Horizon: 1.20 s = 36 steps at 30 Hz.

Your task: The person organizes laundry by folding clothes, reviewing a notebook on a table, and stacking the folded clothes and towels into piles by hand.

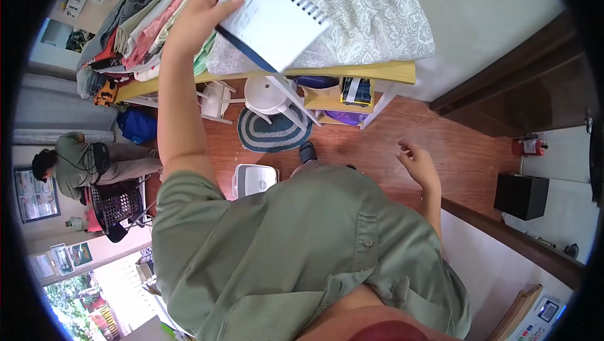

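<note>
My left hand (200,19) is closed on the edge of a spiral notepad (274,23), thumb on top of its white page. Some handwriting shows on the page near my thumb, too small to read. The notepad is held over the near edge of a table with a white paisley-patterned cloth (377,17). Low on the right, my right hand (416,163) hangs beside my body above the wooden floor. Its fingers are loosely bent and apart, with nothing in them.
Stacked folded clothes (148,29) cover the table's left end. Underneath are a white stool (267,92), an oval rug (275,130) and a small shelf (327,103). A white basin (255,180) sits by my feet. Another person (94,158) stands at far left near a black chair (116,209).
</note>
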Motion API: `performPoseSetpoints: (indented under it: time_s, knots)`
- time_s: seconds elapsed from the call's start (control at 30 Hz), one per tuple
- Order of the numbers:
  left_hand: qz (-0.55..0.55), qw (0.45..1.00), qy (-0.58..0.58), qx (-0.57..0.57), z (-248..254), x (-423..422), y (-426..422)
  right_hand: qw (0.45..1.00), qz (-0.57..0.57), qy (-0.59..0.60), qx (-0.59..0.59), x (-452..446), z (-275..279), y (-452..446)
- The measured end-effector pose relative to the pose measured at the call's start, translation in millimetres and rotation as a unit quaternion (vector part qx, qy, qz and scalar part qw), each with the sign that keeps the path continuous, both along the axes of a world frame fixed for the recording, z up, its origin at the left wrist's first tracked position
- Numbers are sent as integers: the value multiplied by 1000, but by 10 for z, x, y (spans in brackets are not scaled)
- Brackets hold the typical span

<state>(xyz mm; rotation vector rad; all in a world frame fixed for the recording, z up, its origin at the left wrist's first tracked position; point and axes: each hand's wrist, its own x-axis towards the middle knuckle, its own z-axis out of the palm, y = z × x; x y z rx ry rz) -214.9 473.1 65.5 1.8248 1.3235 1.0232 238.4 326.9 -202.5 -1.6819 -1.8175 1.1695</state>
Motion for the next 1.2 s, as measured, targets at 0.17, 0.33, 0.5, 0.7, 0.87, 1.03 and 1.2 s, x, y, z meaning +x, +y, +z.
performPoseSetpoints:
  time_s: [0.17,0.33,0.5,0.7,0.87,1.03,1.2]
  knots:
    - [95,948,295,72,-618,-230,747,999,-38,-15,-3,21,-86,-84]
    - [95,885,358,281,-828,271,231,993,-75,-49,-76,-61,-150,-213]
    - [132,867,441,190,-1179,432,160,993,4,-99,-63,-312,106,-9]
    - [141,872,426,197,-1201,419,149,983,130,-8,130,-988,1566,528]
    - [135,881,394,223,-1231,396,140,908,145,85,383,-1606,2260,960]
    - [138,889,373,225,-1218,401,129,827,77,-97,549,-2109,1856,1797]
    - [141,891,353,249,-1258,375,179,821,54,-319,470,-2080,1175,2057]
